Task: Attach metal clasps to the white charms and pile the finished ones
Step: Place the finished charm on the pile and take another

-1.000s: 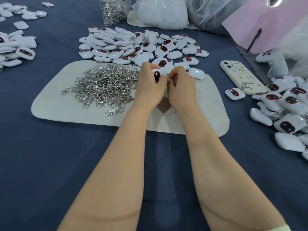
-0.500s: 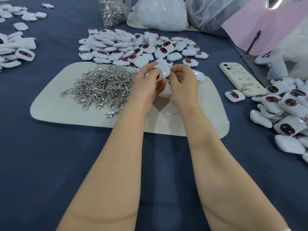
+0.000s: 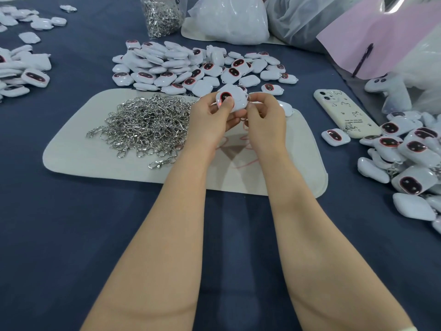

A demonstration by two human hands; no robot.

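Observation:
My left hand [image 3: 210,120] grips a white charm [image 3: 235,100] with a dark red-rimmed oval face, thumb pressed on the face. My right hand [image 3: 266,115] pinches a metal clasp [image 3: 249,98] at the charm's right edge; most of the clasp is hidden by my fingers. Both hands hover above a beige mat [image 3: 71,154]. A heap of silver clasps [image 3: 145,125] lies on the mat to the left. A pile of loose white charms [image 3: 181,65] sits just behind the mat. At the right edge lies another pile of charms [image 3: 410,158], some with clasps showing.
A white phone [image 3: 346,113] lies right of the mat, one charm [image 3: 335,137] beside it. More charms [image 3: 21,70] lie at far left. A bag of clasps [image 3: 162,15], white plastic bags [image 3: 229,17] and a pink sheet [image 3: 372,41] stand at the back on the blue cloth.
Both hands lifted slightly and the charm turned in my left hand, its dark face now up under my thumb. My right fingers stay at its right edge.

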